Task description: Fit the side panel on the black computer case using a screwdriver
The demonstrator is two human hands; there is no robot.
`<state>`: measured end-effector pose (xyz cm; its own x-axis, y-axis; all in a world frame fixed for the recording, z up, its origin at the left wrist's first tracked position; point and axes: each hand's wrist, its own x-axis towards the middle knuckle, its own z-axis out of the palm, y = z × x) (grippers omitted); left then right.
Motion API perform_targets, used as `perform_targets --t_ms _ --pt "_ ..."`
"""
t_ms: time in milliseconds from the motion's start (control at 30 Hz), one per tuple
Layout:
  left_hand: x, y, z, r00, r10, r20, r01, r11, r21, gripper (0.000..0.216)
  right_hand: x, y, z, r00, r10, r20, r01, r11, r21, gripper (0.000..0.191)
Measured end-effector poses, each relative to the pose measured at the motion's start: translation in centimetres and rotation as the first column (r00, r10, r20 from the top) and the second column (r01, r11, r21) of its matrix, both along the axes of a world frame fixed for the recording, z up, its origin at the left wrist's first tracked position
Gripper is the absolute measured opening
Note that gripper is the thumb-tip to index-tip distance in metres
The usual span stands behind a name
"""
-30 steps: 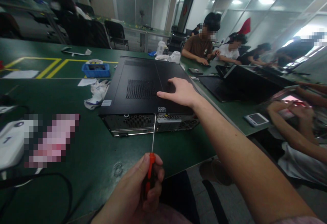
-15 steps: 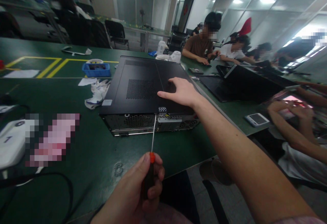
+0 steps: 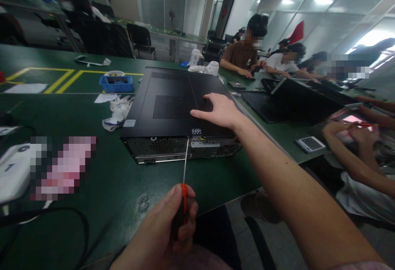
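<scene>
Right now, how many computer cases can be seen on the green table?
2. One closed black case lies under the right hand, the screwdriver at its rear. One opened case lies further right. Others may be hidden behind people.

Your black computer case (image 3: 173,103) lies flat on its side on the green table, rear panel facing you, the red-handled screwdriver's (image 3: 184,167) tip at its upper edge.
</scene>
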<state>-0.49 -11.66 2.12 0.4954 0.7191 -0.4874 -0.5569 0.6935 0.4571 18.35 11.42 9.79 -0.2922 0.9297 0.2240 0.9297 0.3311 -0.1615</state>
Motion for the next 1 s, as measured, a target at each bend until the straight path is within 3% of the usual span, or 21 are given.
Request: perform_targets --t_ms 167,433,600,1000 --pt "0.09 -0.05 0.38 1.0 0.019 -0.012 -0.018 1.0 0.012 0.034 -0.03 0.02 -0.01 1.0 -0.003 0.001 0.003 1.0 0.002 0.1" --pt "0.2 0.19 -0.56 0.999 -0.013 0.033 0.012 1.0 0.016 0.037 0.06 0.18 -0.13 1.0 0.006 0.008 -0.007 1.0 0.01 0.103" --pt "0.23 0.01 0.0 0.999 0.044 -0.018 -0.045 0.999 -0.009 0.03 0.07 0.17 -0.08 1.0 0.003 0.008 -0.003 1.0 0.001 0.102" --pt "0.17 0.24 0.07 0.999 0.028 0.023 -0.028 0.999 -0.028 0.036 0.08 0.13 -0.09 1.0 0.007 -0.001 -0.007 1.0 0.005 0.099"
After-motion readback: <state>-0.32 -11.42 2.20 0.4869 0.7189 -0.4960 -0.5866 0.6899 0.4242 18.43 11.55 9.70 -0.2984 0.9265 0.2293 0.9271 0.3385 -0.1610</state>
